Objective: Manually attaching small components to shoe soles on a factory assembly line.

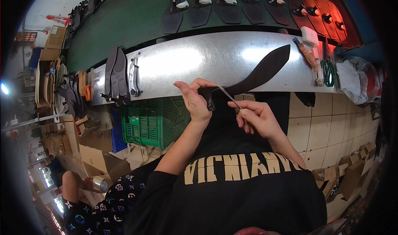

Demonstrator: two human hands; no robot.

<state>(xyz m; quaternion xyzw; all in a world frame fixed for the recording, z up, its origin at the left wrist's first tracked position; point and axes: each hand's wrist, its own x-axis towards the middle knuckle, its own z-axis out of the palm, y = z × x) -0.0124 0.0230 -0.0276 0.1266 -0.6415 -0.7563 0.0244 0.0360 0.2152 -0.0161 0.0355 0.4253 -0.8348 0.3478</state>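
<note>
My left hand (195,101) holds the near end of a long dark sole-shaped piece (259,74), its thumb raised. The piece has a shiny black loop or strap (210,101) at that end. Its wide far end reaches up to the right over the metal bench. Pinched between thumb and fingers of my right hand (256,115) is a thin metal rod (229,95). The rod slants up to the left, its tip by the loop end and my left fingers. Whether the tip touches the piece I cannot tell.
Behind the metal bench (174,69) runs a green belt (124,28) with several dark sole-shaped pieces (227,15). More pieces (117,75) and a wrench-like tool (134,75) lie left; green-handled scissors (327,71) lie right. A green crate (143,127) stands below. Another person's hand (86,184) holds a tape roll (100,184).
</note>
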